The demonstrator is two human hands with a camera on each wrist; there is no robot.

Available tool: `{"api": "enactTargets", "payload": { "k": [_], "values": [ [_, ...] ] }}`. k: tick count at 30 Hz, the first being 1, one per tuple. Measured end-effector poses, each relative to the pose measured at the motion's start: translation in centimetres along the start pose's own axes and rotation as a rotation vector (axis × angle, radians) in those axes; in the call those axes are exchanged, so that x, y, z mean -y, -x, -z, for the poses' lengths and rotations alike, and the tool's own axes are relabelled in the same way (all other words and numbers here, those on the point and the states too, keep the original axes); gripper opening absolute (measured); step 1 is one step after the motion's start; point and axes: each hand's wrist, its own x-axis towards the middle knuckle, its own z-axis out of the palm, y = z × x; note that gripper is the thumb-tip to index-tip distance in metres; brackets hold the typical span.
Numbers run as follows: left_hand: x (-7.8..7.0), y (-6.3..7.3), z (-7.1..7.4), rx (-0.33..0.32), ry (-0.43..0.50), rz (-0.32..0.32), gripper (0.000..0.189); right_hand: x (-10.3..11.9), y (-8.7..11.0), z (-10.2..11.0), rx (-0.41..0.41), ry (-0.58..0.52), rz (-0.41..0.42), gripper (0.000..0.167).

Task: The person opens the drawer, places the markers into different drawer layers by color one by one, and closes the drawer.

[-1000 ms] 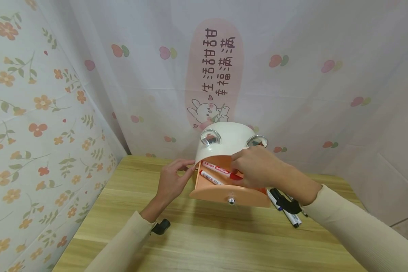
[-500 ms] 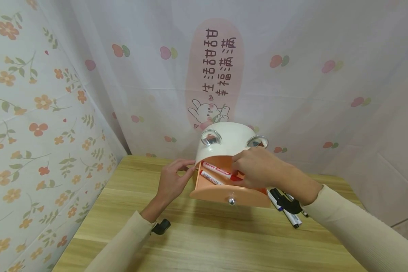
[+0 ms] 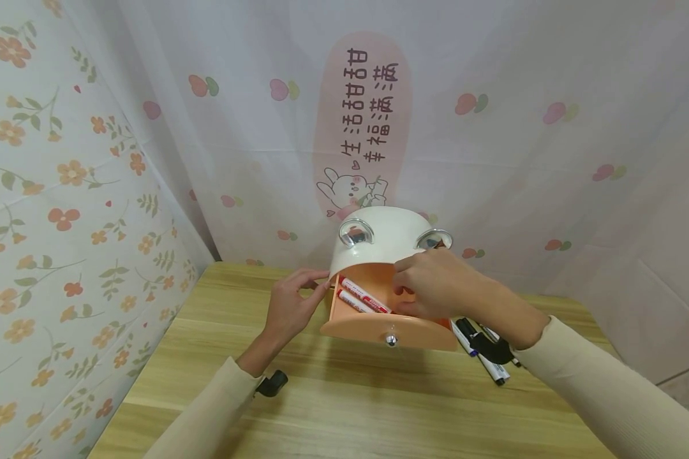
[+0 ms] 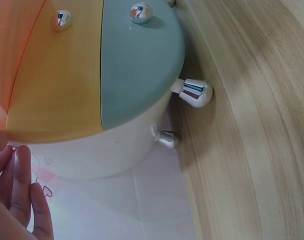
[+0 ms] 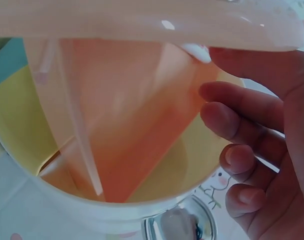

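A round white drawer box (image 3: 383,245) with shiny eye-like knobs stands on the table, its peach drawer (image 3: 358,326) pulled out. Inside lie two white markers with red lettering, the upper marker (image 3: 367,297) slanting close beside the lower marker (image 3: 351,300). My left hand (image 3: 291,305) pinches the box's left edge between thumb and fingertips. Over the drawer's right part is my right hand (image 3: 436,282), hiding what lies beneath. In the right wrist view its thumb and fingers are apart with nothing between them, and a white tip (image 5: 197,51) shows by the thumb.
Several markers (image 3: 492,368) lie on the wooden table (image 3: 344,408) to the right of the box, partly under the right wrist. Yellow and blue-green drawer fronts (image 4: 139,65) with small knobs show in the left wrist view. Patterned curtains (image 3: 252,159) hang behind and at the left.
The upper red marker has left the right hand's fingers and dropped beside the lower one in the drawer. The right hand has shifted slightly right. The left hand has stayed put.
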Motion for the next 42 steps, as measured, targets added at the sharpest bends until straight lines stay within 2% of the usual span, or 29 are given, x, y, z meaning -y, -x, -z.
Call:
{"api": "enactTargets", "payload": {
  "k": [6,15,25,33,42],
  "values": [
    [0.0,0.0,0.0,-0.001,-0.003,-0.002,0.019,-0.6,0.9,0.0,-0.118,-0.026,0.013,0.011],
    [0.0,0.1,0.1,-0.004,-0.005,-0.004,0.019,-2.1,2.8,-0.2,-0.345,-0.080,0.038,0.012],
    [0.1,0.1,0.1,-0.006,0.000,-0.010,0.019,-4.8,6.1,-1.8,-0.493,-0.160,0.010,0.020],
    [0.0,0.1,0.1,-0.002,0.004,-0.002,0.019,-7.3,8.9,-4.2,-0.520,-0.177,-0.085,0.020],
    [0.1,0.0,0.0,0.000,-0.014,0.003,0.020,-9.9,12.6,-7.9,-0.425,-0.167,-0.280,0.018]
  ]
}}
